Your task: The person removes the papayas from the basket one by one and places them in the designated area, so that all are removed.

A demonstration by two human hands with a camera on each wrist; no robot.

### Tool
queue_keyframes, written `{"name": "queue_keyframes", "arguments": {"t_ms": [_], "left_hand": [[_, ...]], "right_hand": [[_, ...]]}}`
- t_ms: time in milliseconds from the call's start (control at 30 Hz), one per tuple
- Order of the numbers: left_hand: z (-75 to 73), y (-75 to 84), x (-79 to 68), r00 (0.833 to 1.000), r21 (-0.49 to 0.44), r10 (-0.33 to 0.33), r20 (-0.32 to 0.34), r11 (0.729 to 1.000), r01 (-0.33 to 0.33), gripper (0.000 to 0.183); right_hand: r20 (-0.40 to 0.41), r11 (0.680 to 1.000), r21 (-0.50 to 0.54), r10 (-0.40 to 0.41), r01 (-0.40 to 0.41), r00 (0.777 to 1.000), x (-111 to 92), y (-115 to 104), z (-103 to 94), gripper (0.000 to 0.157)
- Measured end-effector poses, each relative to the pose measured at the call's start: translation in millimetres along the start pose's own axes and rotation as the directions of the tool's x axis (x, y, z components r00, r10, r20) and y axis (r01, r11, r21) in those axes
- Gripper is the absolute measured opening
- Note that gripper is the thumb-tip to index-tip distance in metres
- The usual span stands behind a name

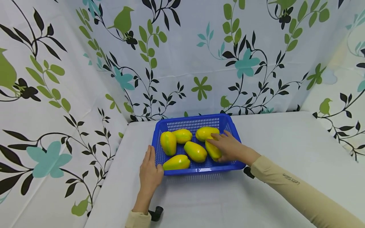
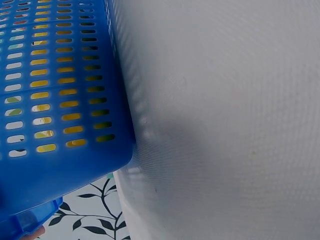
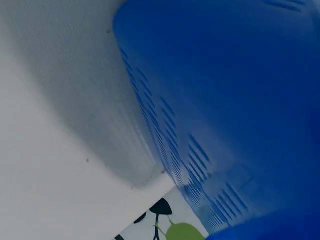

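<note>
A blue plastic basket (image 1: 196, 171) with slotted walls holds several glossy yellow-green, mango-like fruits (image 1: 195, 152). My left hand (image 1: 149, 172) holds the basket's near left corner, its fingers along the left side and the thumb at the rim. In the left wrist view, the basket's slotted wall (image 2: 55, 170) fills the left part, with a fingertip (image 2: 35, 233) at the bottom edge. My right hand (image 1: 228, 147) reaches inside at the right and grips a mango-like fruit (image 1: 212, 150), partly covering it. The right wrist view shows only the basket's outer wall (image 3: 225, 100); the fingers are hidden.
The basket stands on a white-covered table (image 1: 285, 142). A patterned curtain (image 1: 176, 95) with leaves and birds hangs behind and on both sides. Dark wrist-camera parts (image 1: 156, 213) show beside the left wrist.
</note>
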State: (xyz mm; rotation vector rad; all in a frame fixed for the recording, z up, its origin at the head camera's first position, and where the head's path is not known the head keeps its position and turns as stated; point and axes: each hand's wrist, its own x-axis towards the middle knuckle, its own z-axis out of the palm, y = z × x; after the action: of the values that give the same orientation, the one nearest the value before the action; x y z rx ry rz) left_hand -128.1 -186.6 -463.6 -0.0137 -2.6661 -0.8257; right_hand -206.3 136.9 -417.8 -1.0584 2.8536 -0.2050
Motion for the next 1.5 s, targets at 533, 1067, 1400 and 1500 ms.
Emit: {"name": "queue_keyframes", "arguments": {"t_ms": [533,1067,1400,1500], "left_hand": [[-1.2,0.7,-0.8,1.0,0.001,-0.005,0.015,1.0,0.005,0.07],[0.3,-1.2,1.0,0.999,-0.009,-0.025,0.043,1.0,0.025,0.073],[0.2,-0.7,0.9,0.999,-0.001,-0.026,0.045,1.0,0.026,0.073],[-0.7,-1.0,0.4,0.999,0.0,-0.028,0.041,1.0,0.028,0.073]], "right_hand": [[-0.209,0.998,0.014,0.067,-0.065,0.976,-16.6,38.0,-53.8,0.087],[-0.224,0.974,0.029,0.224,-0.224,0.948,-48.5,91.4,-55.7,0.085],[-0.146,0.952,0.046,0.305,-0.302,0.941,-49.4,116.5,-18.3,0.087],[-0.129,0.953,0.048,0.303,-0.3,0.944,-47.5,121.8,-6.7,0.087]]}}
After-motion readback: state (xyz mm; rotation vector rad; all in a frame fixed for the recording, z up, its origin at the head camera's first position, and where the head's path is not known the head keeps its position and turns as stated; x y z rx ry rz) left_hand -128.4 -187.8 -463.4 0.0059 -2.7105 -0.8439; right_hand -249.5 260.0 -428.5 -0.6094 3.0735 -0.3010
